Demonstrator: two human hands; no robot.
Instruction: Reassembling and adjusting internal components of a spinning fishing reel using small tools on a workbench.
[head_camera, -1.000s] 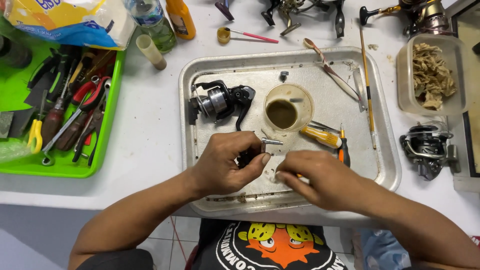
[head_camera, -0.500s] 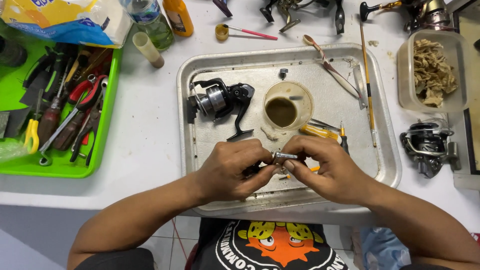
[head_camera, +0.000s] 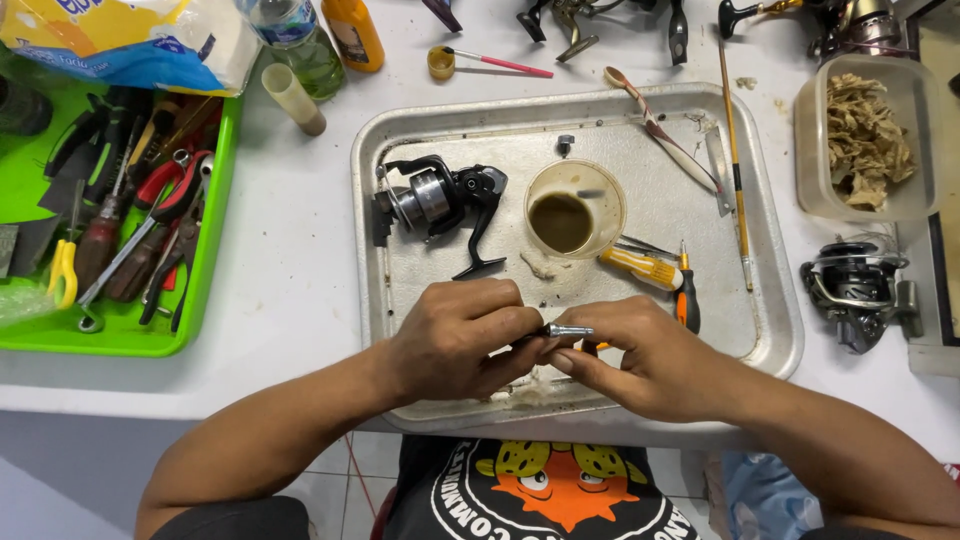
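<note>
Metal pin (head_camera: 566, 330) pinched between left hand (head_camera: 455, 335) and right hand (head_camera: 640, 355) above the tray (head_camera: 775, 330). Best held level, fingertips firm, over the tray.

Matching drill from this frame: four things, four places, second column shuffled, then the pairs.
Things:
1. black spinning reel
2. small metal shaft
3. cup of brown liquid
4. pliers and screwdrivers

Places:
A. in the green tray on the left
B. between the left hand and right hand
C. middle of the metal tray, right of the reel
D. left part of the metal tray

Pairs: 1-D, 2-B, 3-C, 4-A
</note>
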